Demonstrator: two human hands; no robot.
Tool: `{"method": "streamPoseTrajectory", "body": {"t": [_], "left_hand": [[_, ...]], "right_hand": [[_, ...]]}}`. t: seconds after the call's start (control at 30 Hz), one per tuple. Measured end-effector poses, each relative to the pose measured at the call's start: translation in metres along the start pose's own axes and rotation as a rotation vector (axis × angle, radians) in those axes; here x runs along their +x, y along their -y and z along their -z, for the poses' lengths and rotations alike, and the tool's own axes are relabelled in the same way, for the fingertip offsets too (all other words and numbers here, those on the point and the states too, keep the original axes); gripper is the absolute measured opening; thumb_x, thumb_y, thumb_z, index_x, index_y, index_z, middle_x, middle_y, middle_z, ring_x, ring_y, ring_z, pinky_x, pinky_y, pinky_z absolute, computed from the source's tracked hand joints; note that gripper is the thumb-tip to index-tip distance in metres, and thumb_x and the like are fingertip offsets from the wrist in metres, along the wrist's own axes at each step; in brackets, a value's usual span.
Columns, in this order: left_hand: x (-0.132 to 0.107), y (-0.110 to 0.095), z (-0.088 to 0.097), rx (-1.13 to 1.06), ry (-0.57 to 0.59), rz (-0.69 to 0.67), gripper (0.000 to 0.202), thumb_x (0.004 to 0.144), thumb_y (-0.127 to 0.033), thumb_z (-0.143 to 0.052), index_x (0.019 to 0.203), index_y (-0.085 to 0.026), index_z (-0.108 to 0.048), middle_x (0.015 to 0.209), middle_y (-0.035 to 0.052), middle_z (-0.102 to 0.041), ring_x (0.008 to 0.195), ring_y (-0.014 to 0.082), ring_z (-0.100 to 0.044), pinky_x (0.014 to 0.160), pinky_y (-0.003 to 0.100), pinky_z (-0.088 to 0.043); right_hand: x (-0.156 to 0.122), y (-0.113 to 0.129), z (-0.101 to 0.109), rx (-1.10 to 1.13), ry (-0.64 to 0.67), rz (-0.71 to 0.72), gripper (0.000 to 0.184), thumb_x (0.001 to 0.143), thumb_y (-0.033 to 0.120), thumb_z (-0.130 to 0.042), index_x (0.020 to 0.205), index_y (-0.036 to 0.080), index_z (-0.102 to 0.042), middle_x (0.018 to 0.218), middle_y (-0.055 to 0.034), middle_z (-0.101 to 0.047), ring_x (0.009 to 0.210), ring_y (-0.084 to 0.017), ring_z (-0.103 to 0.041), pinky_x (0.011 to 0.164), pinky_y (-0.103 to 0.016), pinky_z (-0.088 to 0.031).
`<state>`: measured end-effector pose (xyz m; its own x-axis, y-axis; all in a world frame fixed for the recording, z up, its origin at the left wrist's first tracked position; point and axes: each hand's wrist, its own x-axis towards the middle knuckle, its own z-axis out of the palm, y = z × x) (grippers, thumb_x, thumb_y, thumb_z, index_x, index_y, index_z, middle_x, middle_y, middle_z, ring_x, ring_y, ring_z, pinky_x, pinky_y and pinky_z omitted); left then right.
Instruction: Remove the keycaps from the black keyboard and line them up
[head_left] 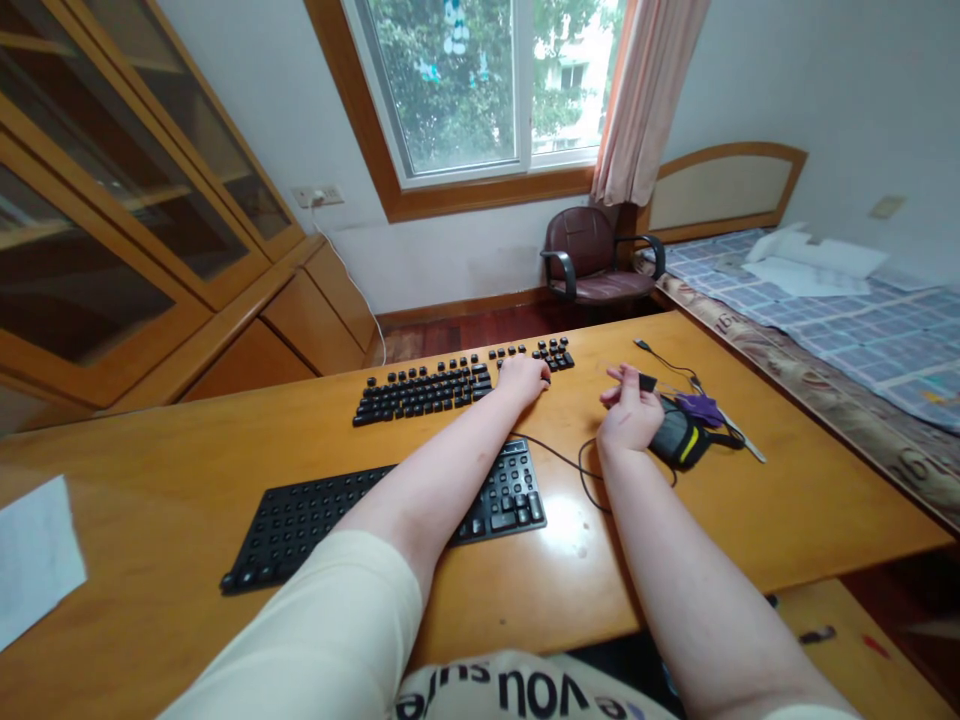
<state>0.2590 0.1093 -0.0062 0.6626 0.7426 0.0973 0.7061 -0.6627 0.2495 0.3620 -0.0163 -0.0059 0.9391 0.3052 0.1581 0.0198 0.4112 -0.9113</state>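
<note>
My left hand (523, 379) rests on the right end of the far black keyboard (442, 386), fingers curled over the keys. My right hand (628, 408) hovers palm-up above the wooden desk (787, 500), its fingers pinching a small black piece (646, 382), perhaps a keycap. Just right of it lie a black pouch with a yellow stripe (681, 438) and a purple tool (701, 408). A second black keyboard (390, 510) lies nearer to me, partly under my left forearm, with its cable (570, 462) looping toward the right hand.
A white sheet of paper (34, 555) lies at the desk's left edge. A black cable and a thin stick (739, 437) lie behind the pouch. Beyond the desk stand a brown chair (596, 255), a bed (847, 320) on the right and wooden cabinets (150, 230) on the left.
</note>
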Motion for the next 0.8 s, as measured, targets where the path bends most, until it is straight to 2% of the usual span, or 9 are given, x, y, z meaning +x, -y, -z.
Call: {"method": "streamPoseTrajectory", "body": {"t": [0.2,0.43,0.57,0.7,0.8], "left_hand": [[0.002,-0.001,-0.001,0.013,-0.01,0.018,0.018,0.074,-0.033,-0.065,0.089,-0.026,-0.072,0.093,0.0063,-0.067,0.098,0.0249,-0.053,0.086,0.036,-0.038],[0.001,0.001,0.002,0.004,-0.029,0.04,0.031,0.071,-0.036,-0.067,0.1,-0.025,-0.067,0.106,0.0055,-0.063,0.102,0.0233,-0.051,0.089,0.033,-0.038],[0.001,0.002,0.004,0.005,-0.016,0.04,0.027,0.07,-0.038,-0.069,0.093,-0.026,-0.069,0.103,0.0049,-0.064,0.101,0.0236,-0.052,0.088,0.033,-0.038],[0.0,-0.001,0.004,0.002,-0.009,0.036,0.021,0.071,-0.037,-0.069,0.089,-0.026,-0.07,0.097,0.0041,-0.065,0.098,0.0229,-0.053,0.087,0.033,-0.039],[-0.001,-0.004,0.01,0.001,-0.027,0.038,0.027,0.069,-0.037,-0.071,0.093,-0.025,-0.069,0.102,0.005,-0.064,0.1,0.0233,-0.053,0.088,0.033,-0.039]], "right_hand": [[0.0,0.0,0.0,0.007,0.007,-0.001,0.04,0.077,0.05,-0.057,0.081,0.011,-0.063,0.059,-0.0026,-0.064,0.048,-0.01,-0.056,0.043,-0.021,-0.042],[-0.001,0.0,0.0,-0.007,0.023,0.005,0.037,0.077,0.049,-0.057,0.074,0.013,-0.061,0.056,-0.0025,-0.061,0.058,-0.015,-0.063,0.046,-0.022,-0.045],[0.0,-0.001,0.0,0.0,0.022,0.004,0.036,0.077,0.048,-0.058,0.072,0.013,-0.061,0.058,-0.0035,-0.063,0.055,-0.013,-0.061,0.045,-0.021,-0.043],[0.0,-0.001,0.0,0.0,0.03,-0.006,0.038,0.076,0.049,-0.058,0.079,0.011,-0.063,0.056,-0.0022,-0.062,0.053,-0.013,-0.06,0.044,-0.021,-0.043],[-0.001,0.0,0.0,-0.017,0.041,-0.012,0.041,0.077,0.05,-0.057,0.085,0.01,-0.063,0.062,-0.0033,-0.065,0.046,-0.01,-0.054,0.044,-0.021,-0.042]]}}
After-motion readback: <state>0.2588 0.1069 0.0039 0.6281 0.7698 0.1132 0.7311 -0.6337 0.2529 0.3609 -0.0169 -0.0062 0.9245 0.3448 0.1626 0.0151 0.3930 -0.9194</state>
